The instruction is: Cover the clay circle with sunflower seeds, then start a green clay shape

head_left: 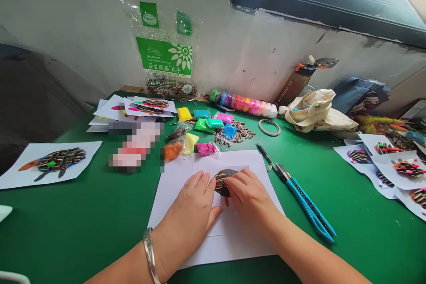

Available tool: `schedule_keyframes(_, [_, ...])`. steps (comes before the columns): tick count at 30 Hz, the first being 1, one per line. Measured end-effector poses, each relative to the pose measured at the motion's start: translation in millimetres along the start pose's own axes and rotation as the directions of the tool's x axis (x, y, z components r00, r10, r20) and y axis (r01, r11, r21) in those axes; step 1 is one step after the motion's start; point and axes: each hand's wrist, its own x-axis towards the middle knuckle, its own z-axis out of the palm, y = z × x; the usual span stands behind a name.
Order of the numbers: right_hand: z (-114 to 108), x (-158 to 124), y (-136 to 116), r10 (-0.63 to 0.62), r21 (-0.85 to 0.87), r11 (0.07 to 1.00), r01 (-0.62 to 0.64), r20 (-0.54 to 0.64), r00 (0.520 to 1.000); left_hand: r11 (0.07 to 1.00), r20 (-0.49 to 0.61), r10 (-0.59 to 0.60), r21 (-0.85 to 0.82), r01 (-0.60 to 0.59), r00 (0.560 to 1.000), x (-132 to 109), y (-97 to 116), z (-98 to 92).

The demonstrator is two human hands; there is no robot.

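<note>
My left hand [196, 202], with a silver bangle at its wrist, lies flat on the white paper [259, 235], fingers stretched out. Its fingertips touch the left edge of a black clay shape [227, 174] covered partly with striped sunflower seeds [220, 182]. A small orange clay piece [226, 202] sits below that shape. My right hand [249, 191] is over the shape's right side, fingers bent and pressed together at the seeds; whatever they pinch is hidden.
Behind the paper lie coloured clay packets [201, 125] and loose seeds [244, 131]. To the right are a pen [266, 155], a blue utility knife [309, 206] and a tape roll [269, 127]. Finished seed pictures [60, 162] lie left and right. A seed bag [168, 64] leans on the wall.
</note>
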Motion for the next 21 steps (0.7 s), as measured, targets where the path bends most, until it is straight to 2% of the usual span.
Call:
schedule_keyframes(10, [4.7,1.7,-4.8,0.020,-0.017,1.000,-0.021,-0.010,1.000,1.000,-0.012,0.024,0.001,-0.024,1.000,1.5,1.3,0.3])
schedule_keyframes(18, [-13.0,-0.5,-6.2,0.137,-0.164,0.977,-0.135,0.005,0.990,1.000,-0.034,-0.001,-0.024,0.000,0.999,-1.1,1.7,2.5])
schedule_keyframes(21, [-14.8,-3.1,-4.7,0.148,-0.208,0.968,-0.137,0.036,0.988,1.000,-0.039,-0.009,-0.030,0.008,0.999,-1.6,1.8,4.7])
